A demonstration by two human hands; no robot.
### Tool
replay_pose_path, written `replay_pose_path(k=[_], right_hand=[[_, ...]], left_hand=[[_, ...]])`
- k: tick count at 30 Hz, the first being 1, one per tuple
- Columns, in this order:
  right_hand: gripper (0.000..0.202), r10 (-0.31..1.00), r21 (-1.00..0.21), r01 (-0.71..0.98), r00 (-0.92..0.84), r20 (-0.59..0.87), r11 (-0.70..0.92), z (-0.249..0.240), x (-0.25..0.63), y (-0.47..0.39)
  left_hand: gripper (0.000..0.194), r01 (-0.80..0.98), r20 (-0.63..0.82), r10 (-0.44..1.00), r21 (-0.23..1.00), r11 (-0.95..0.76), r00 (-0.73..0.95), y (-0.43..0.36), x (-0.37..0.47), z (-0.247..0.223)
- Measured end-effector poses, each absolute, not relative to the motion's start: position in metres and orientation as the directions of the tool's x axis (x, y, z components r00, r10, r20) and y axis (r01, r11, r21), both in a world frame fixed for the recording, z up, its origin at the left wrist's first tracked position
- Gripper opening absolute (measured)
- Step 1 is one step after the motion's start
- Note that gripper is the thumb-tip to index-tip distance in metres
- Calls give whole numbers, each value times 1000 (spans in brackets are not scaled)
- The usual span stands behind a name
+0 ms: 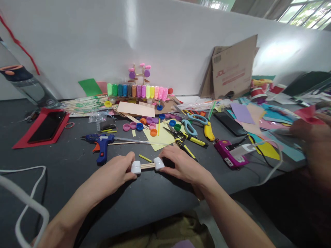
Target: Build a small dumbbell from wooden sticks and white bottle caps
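Observation:
My left hand (124, 167) pinches a white bottle cap (136, 167) between thumb and fingers. Another white cap (158, 164) is gripped by my right hand (178, 163). Several thin wooden sticks (148, 166) run side by side between the two caps, low over the dark table (144, 199). How the sticks meet the caps is hard to make out. A short yellow-green strip (145, 158) lies just behind them. Left of it rests a blue glue gun (102, 146), and to the right are black-and-yellow pliers (185, 146).
Coloured bottle caps (139, 126), blue-handled scissors (190, 127) and a yellow cutter (209, 131) lie behind. A purple device (229, 156) with a white cable sits right. A phone (48, 126) lies on red paper at left. Another person's blurred hand (310, 134) is at far right.

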State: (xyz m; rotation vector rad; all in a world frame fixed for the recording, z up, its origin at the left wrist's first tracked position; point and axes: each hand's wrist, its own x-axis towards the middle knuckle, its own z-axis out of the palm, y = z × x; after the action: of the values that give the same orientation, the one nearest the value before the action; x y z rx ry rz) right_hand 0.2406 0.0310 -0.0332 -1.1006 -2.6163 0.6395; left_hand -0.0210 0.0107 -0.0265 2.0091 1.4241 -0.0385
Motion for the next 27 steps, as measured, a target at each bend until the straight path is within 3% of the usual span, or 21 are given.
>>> replay_pose_path(k=[27], right_hand=[[16,756,-471,647,-651,69,600,-35,239,29]], left_hand=[[18,794,-333,850,589,-151,409,11,-19,-32]])
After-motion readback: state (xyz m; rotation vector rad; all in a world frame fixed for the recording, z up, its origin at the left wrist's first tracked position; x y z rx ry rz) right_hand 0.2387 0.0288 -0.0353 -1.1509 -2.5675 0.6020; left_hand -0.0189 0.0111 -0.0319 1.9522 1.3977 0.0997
